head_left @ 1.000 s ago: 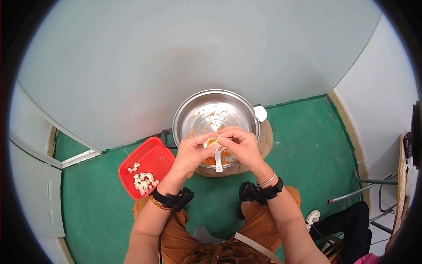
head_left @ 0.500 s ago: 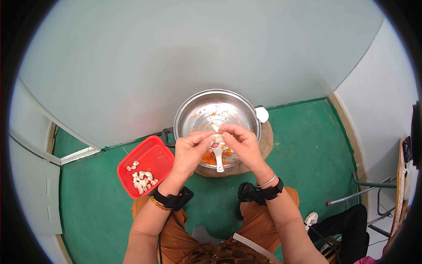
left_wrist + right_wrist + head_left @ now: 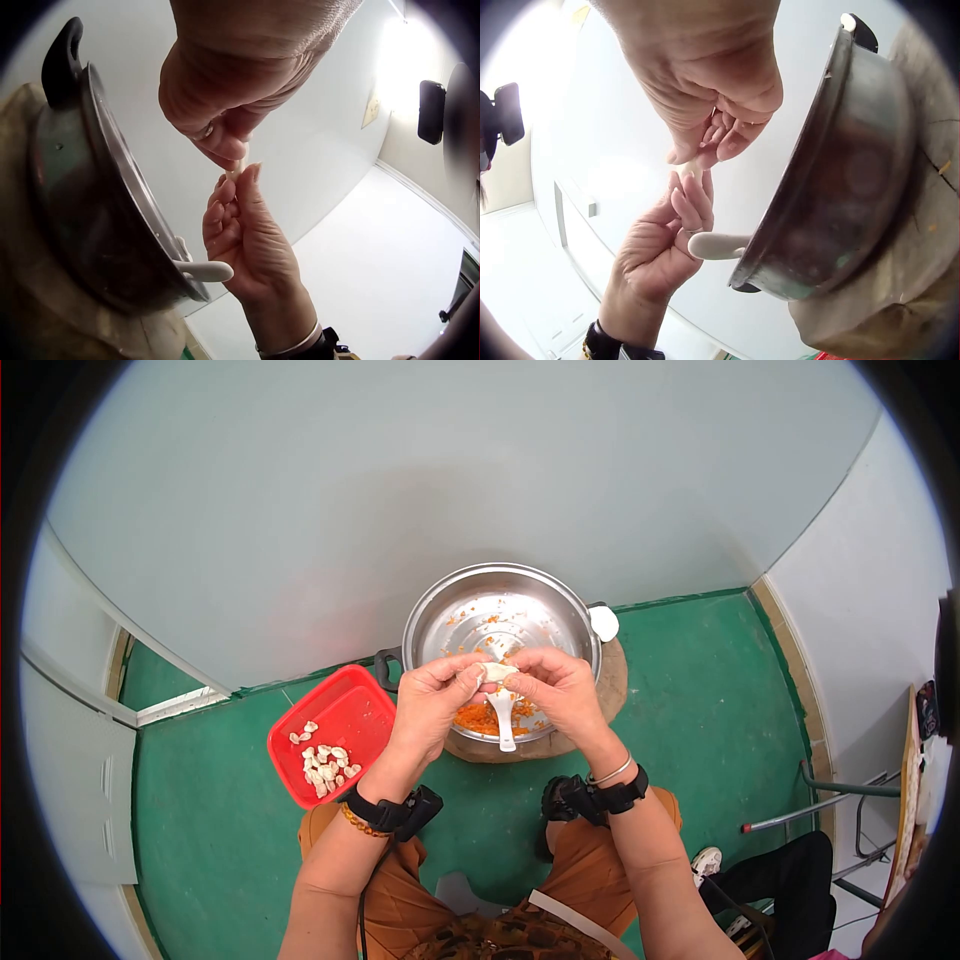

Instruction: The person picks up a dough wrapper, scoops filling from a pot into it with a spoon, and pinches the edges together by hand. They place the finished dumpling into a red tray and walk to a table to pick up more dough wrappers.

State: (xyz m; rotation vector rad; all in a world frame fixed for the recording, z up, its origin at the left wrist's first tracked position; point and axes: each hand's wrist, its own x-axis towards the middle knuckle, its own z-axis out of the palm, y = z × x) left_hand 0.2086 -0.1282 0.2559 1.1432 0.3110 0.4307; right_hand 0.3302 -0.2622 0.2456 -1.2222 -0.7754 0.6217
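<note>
The dough [image 3: 498, 672] is located above the near half of the pan [image 3: 547, 622], between the two hands. The left hand [image 3: 432, 698] pinches the left end of the dough between thumb and fingers. The right hand [image 3: 563, 698] pinches the right end in the same manner. The remaining fingers of both hands are bent; the fingertips of the two hands nearly meet at the dough. Both wrist views confirm the pinch and show a ring on the left hand.

The spoon [image 3: 504, 722] rests in the pan beneath the hands. Its white handle projects over the near rim; its bowl is hidden in the head view. Orange filling [image 3: 477, 720] is heaped in the near part of the pan, with loose bits scattered across the pan bottom. The pan stands on a wooden stump [image 3: 616, 678]. A black handle [image 3: 387, 670] is fitted on the left side; a white object [image 3: 603, 623] sits at the right side.

The red tray [image 3: 348, 710] is positioned just beside the pan, to the left. It contains small white pieces [image 3: 325, 770], grouped in the near left part. A black strap [image 3: 380, 815] is fitted on the left wrist. The floor [image 3: 700, 690] is green.
</note>
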